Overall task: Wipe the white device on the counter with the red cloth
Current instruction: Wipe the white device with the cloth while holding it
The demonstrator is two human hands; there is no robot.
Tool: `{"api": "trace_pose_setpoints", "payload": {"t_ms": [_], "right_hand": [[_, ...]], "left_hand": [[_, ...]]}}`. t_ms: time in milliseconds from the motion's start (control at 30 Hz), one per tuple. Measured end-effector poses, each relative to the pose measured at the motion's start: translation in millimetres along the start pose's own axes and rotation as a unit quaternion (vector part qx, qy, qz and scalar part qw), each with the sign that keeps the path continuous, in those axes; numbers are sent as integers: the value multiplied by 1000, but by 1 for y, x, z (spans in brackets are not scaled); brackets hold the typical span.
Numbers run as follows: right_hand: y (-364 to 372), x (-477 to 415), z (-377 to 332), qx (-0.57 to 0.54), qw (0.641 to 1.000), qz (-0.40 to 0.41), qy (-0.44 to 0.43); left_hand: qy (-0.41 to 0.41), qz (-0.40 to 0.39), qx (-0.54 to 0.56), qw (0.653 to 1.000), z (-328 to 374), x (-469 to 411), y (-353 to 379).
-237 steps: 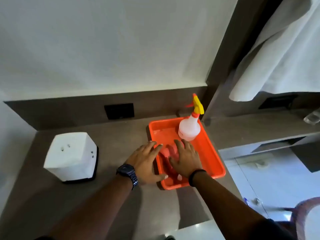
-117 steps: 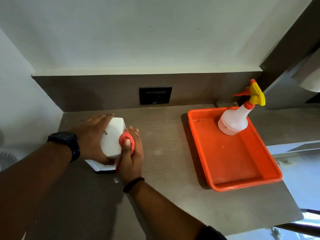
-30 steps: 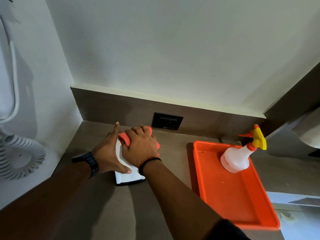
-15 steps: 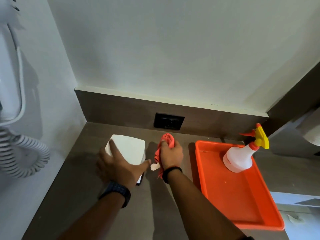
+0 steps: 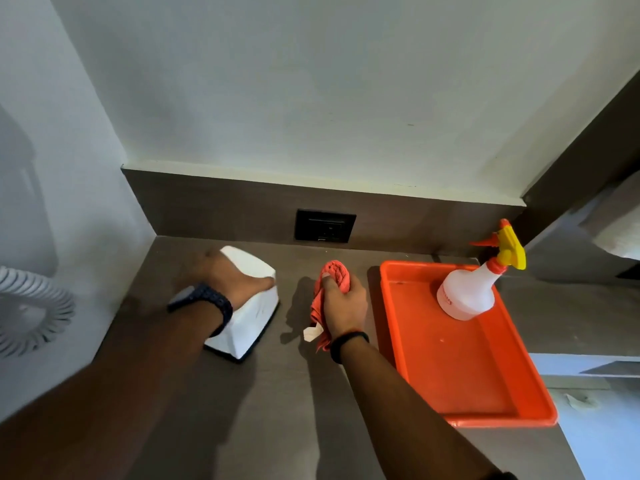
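Note:
The white device, a boxy block on a dark base, sits on the brown counter near the left wall. My left hand lies over its top, fingers wrapped on it. My right hand hovers to the right of the device, apart from it, closed around the bunched red cloth. A tail of the cloth with a white tag hangs below my palm.
An orange tray lies at the right with a white spray bottle with a yellow trigger in its far corner. A black wall socket is on the backsplash. A coiled white cord hangs on the left wall.
My right hand has come off the device with the cloth and moved right. My left hand shifted from the device's near side onto its top.

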State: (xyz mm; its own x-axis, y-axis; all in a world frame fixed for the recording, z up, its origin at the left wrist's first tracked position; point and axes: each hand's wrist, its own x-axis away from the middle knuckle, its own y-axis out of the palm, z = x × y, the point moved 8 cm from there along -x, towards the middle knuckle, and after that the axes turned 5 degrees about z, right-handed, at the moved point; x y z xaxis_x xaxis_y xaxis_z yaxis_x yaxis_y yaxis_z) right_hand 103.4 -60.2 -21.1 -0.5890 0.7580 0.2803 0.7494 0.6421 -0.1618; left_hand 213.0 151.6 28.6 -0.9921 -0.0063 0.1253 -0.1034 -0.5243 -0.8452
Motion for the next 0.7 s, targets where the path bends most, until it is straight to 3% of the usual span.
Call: {"api": "trace_pose_setpoints", "payload": {"t_ms": [67,100,167,233,300,333,533,700], "right_hand": [[1,2,2,-16,1000,0,-7],[2,4,3,-25,1000,-4,-9],[7,9,8,-38,999,-16,-11],[16,17,19,-49,998,-39,1],[28,29,32,-67,995,-74,19],[34,35,38,-80,993,-87,27],[76,43,30,-129,984,-124,-9],[102,54,29,-109,984,-144,-9]], "left_hand": [[-69,6,-28,997,-11,3,-4],[-35,10,-52,998,-7,1,-7],[131,-10,-101,986,10,-6,-8],[300,-120,-205,924,23,-2,6],[364,-219,-294,856,14,-1,20],[374,-237,-311,841,9,-4,23],[446,-124,-263,846,8,-5,26],[444,-116,-264,848,11,-6,23]]}}
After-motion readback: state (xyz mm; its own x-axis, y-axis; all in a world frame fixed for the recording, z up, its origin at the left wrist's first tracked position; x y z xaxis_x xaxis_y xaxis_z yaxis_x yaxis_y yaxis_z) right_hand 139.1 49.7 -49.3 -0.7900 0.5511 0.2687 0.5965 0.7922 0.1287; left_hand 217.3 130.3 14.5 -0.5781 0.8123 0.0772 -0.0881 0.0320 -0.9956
